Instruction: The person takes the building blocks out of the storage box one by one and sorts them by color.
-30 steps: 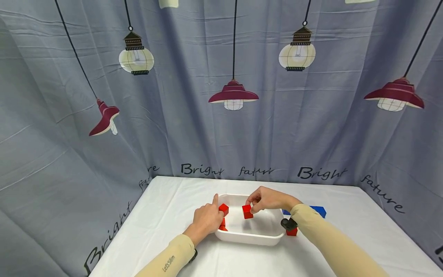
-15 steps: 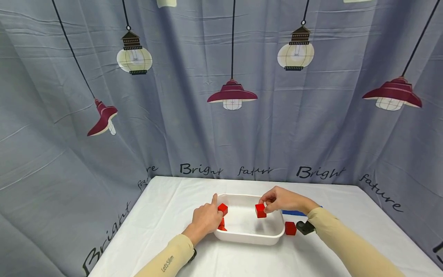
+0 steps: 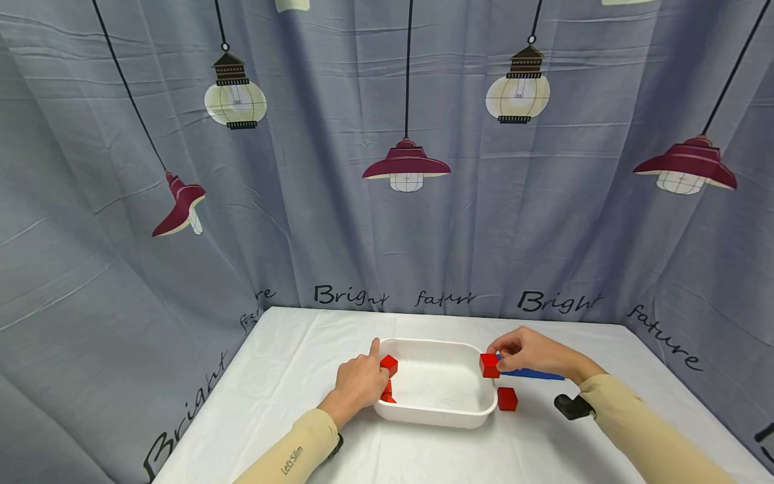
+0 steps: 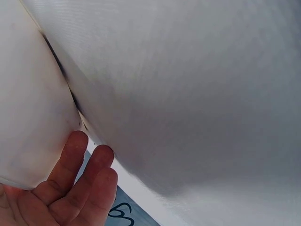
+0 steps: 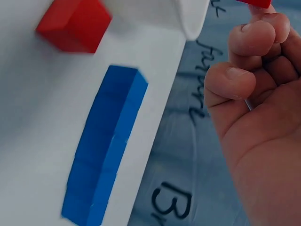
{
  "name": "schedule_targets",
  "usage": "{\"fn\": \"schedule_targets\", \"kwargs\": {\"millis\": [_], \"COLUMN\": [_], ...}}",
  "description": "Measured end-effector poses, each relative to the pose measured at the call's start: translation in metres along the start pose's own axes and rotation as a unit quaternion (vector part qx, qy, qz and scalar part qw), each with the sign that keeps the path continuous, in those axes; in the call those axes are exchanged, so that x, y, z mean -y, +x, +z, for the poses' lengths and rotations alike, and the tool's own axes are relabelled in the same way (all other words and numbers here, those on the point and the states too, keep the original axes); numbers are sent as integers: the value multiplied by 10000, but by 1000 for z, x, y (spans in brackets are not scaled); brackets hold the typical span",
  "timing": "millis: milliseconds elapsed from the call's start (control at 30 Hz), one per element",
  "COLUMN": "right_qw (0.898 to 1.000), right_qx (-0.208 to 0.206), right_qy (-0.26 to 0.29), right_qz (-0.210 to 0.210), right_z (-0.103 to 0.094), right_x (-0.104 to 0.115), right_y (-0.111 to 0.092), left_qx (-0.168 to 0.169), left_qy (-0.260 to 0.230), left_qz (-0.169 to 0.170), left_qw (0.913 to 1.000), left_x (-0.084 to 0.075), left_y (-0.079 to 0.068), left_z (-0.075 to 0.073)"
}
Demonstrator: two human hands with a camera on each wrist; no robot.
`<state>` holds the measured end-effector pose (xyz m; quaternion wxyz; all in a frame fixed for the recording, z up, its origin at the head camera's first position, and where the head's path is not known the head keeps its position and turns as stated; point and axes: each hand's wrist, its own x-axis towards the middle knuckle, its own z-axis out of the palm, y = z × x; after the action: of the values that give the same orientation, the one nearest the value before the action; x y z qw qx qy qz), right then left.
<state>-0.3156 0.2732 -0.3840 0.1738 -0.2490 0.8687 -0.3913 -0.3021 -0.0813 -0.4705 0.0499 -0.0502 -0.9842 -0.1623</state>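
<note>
My right hand (image 3: 535,353) pinches a red cube (image 3: 489,366) between thumb and fingers, over the right rim of a white rectangular tray (image 3: 435,418). Only a sliver of that held cube (image 5: 257,2) shows at the top of the right wrist view. At the tray's left side my left hand (image 3: 361,381) holds the wall, thumb inside the rim and index finger stretched toward the back corner. In the left wrist view, curled fingers (image 4: 101,174) lie against the tray's outside. Inside the tray, red cubes (image 3: 390,365) sit along the left end, partly hidden by the left hand.
Another red cube (image 3: 507,399) lies on the white-covered table (image 3: 290,363), just right of the tray. Behind it is a straight row of blue blocks (image 5: 106,146), partly covered by the right hand in the head view. A grey curtain (image 3: 338,235) hangs beyond the table.
My right hand has carried the red cube rightward, from over the middle of the tray to its right rim. The left hand and the tray have stayed in place.
</note>
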Motion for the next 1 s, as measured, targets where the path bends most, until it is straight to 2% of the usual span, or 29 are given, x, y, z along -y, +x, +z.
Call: {"fn": "schedule_targets", "kwargs": {"millis": [400,633,833,1000], "right_qw": [9984,9954,9925,9871], "right_qx": [-285,-447,-557,-703], "right_qy": [96,398,544,505], "right_qz": [475,743,940,1346], "right_z": [-13,-8,-4,1], "right_x": [-42,-69,-88,-97], "right_y": [-26,-35,-39,-42], "left_qx": [15,-79,-40,-73], "left_qy": [158,506,574,603], "left_qz": [104,172,193,228], "left_qw": [9998,9985,9982,9979], "left_x": [3,2,4,6], "left_y": [2,4,4,3], "left_z": [-5,-8,-9,-9]}}
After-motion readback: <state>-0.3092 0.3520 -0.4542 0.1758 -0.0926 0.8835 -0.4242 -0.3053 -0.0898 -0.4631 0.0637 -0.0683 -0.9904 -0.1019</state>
